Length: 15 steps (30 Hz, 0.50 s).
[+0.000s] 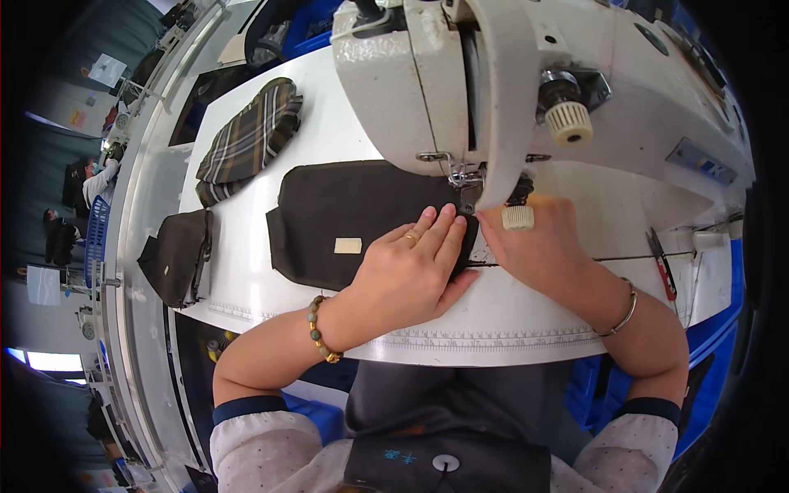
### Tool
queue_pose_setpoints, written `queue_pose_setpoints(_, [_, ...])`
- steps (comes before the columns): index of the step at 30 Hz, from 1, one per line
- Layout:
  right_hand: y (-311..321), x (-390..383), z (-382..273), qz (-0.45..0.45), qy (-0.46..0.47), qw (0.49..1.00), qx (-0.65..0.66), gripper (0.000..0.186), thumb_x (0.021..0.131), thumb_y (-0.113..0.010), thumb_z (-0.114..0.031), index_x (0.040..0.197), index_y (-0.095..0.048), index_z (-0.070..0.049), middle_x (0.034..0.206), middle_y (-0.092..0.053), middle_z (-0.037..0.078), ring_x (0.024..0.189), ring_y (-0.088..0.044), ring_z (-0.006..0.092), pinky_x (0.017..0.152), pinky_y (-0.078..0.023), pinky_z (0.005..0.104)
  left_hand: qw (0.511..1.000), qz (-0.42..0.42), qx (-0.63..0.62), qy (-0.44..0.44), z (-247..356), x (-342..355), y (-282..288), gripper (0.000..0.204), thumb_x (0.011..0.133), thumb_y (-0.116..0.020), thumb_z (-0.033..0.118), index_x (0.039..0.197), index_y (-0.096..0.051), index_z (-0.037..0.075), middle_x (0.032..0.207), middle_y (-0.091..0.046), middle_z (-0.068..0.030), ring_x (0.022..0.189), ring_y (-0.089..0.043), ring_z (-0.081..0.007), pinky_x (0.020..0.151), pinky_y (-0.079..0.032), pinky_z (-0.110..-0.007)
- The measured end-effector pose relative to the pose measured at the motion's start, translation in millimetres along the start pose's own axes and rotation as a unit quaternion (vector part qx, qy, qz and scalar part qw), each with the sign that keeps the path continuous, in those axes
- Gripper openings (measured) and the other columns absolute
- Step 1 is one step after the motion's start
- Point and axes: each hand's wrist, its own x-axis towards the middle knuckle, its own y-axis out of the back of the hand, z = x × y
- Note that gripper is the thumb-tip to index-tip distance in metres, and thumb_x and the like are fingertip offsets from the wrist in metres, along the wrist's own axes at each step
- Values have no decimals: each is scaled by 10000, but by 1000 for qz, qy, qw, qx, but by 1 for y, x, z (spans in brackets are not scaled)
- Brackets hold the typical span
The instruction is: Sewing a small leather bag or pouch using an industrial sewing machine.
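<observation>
A dark brown fabric piece (362, 201) with a small cream label (348, 246) lies flat under the needle area of a white sewing machine (394, 99). My left hand (411, 267) rests on its right part, fingers stretched out and pointing at the presser foot (468, 195). At the fabric's right edge, close beside the foot, my right hand (538, 242) has its fingers curled in and closed on the edge. A cream dial (518, 218) and the machine's curved white part hide some of those fingers.
Left of the fabric lie a folded plaid fabric bundle (251, 140) and a dark folded fabric bundle (177, 259). Red-handled snips (664, 267) lie at the right. A printed ruler strip (485, 338) follows the white table's near edge. People sit at the far left.
</observation>
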Motion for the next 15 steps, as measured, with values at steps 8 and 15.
queue_pose_setpoints(8, [-1,0,3,3,21,1000,-3,63,792,-741,-160,806,-698,-117,615,-613,56,486,-597,276,437,-445,405,1000,14,-14,5,-5,3,-2,528,863,-700,332,1170,-655,-96,1195,-671,-277,1057,-701,-368,924,-563,-393])
queue_pose_setpoints(15, [0,1,3,2,28,999,14,68,830,-719,-155,876,-724,-107,684,-663,89,558,-642,301,472,-481,409,998,37,-35,24,-9,3,-2,412,848,-719,225,1156,-669,-44,1176,-694,-220,1027,-716,-330,856,-585,-367])
